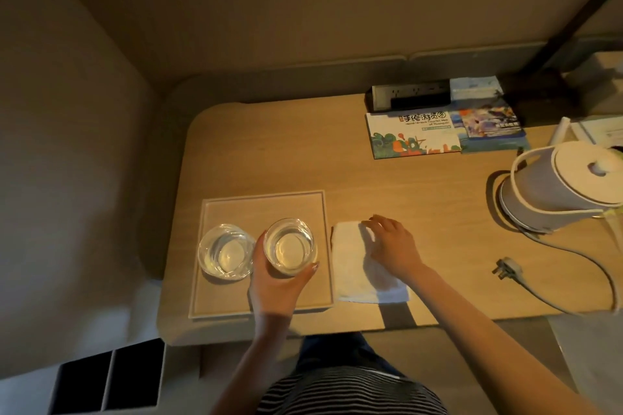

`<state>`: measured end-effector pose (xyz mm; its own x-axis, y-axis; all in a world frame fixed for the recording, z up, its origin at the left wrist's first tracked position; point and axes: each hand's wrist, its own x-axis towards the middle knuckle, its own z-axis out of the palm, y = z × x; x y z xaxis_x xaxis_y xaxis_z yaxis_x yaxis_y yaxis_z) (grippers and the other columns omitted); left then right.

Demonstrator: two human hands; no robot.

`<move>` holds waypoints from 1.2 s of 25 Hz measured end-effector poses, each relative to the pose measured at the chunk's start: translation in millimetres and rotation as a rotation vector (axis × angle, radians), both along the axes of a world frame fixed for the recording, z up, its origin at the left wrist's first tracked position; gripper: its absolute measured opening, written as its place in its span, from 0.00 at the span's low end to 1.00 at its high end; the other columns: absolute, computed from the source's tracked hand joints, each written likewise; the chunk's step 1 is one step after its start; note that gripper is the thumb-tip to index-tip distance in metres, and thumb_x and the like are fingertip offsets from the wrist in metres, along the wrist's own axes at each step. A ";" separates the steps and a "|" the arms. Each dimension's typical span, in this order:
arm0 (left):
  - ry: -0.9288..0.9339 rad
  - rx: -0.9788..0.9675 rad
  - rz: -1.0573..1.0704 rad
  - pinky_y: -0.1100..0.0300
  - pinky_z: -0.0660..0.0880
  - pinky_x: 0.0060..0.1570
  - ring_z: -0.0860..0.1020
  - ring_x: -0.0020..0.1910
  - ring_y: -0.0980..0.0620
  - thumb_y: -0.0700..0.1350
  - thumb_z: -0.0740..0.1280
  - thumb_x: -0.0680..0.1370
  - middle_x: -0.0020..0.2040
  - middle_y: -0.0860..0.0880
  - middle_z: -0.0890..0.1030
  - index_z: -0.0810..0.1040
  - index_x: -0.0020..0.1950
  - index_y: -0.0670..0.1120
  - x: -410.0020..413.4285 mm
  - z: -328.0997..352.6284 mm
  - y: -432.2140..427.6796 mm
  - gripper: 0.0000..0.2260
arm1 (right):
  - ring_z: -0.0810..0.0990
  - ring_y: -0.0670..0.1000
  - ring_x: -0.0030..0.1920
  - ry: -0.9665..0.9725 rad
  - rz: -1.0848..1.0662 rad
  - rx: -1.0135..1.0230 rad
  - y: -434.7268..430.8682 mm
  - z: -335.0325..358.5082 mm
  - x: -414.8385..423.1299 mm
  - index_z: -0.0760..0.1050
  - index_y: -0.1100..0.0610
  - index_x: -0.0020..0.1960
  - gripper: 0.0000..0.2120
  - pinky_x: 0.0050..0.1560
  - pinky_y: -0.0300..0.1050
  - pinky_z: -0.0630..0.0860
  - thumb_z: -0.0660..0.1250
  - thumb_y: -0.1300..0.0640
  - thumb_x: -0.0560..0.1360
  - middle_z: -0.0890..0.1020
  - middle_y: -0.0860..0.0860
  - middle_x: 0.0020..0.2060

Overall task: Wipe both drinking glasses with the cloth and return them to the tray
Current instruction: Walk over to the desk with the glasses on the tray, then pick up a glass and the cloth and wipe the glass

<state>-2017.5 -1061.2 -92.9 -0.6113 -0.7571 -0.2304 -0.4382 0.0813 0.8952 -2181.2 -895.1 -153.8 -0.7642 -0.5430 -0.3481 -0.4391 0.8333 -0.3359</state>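
A glass point(290, 249) in the left hand point(273, 285) over the tray point(232, 296); right hand point(393, 245) on the cloth point(354, 274).
The kettle point(559, 182) is cut off by the right edge, and its cord runs out of frame. It cannot be told whether the gripped glass stands on the tray or hangs just above it. The left hand's thumb and fingers curl round it from the near side. The second glass point(225, 252) stands on the tray just to its left. The white cloth lies on the table point(269, 152) just right of the tray. The right hand rests flat on it, fingers loose and spread, grasping nothing.
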 end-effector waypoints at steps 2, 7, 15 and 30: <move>0.027 -0.027 -0.009 0.51 0.70 0.68 0.74 0.62 0.59 0.45 0.83 0.61 0.61 0.58 0.78 0.70 0.67 0.56 0.0 3.7 0.5 0.38 | 0.67 0.56 0.68 0.061 0.055 0.176 -5.3 -1.9 -0.5 0.62 0.51 0.71 0.32 0.64 0.53 0.62 0.68 0.54 0.70 0.70 0.50 0.67; 0.264 0.143 -0.082 0.37 0.74 0.61 0.79 0.62 0.44 0.46 0.84 0.59 0.60 0.48 0.82 0.75 0.64 0.55 -5.6 22.8 -6.0 0.36 | 0.75 0.56 0.56 -0.070 0.082 0.283 -12.3 -4.5 -6.6 0.74 0.54 0.54 0.15 0.49 0.48 0.67 0.66 0.53 0.68 0.80 0.52 0.51; 0.330 0.881 -0.070 0.47 0.73 0.52 0.79 0.56 0.38 0.53 0.73 0.70 0.59 0.39 0.81 0.73 0.68 0.45 -30.6 58.5 8.3 0.29 | 0.79 0.43 0.48 -0.488 -0.377 -0.784 12.2 148.6 14.3 0.72 0.43 0.59 0.23 0.41 0.42 0.76 0.72 0.51 0.65 0.80 0.39 0.49; 0.360 0.893 -0.116 0.48 0.69 0.66 0.76 0.60 0.34 0.53 0.68 0.79 0.65 0.20 0.65 0.69 0.68 0.31 -28.7 76.5 29.4 0.29 | 0.74 0.36 0.47 -0.203 -0.137 -1.037 -19.2 172.0 60.6 0.79 0.47 0.46 0.07 0.44 0.28 0.67 0.67 0.52 0.69 0.75 0.39 0.44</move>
<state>-2046.2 -1031.8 -16.3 -0.8177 -0.3245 -0.4755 -0.1579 -0.6678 0.7274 -2120.6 -914.3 18.2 -0.8207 -0.5612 0.1076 -0.2198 0.1363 -0.9660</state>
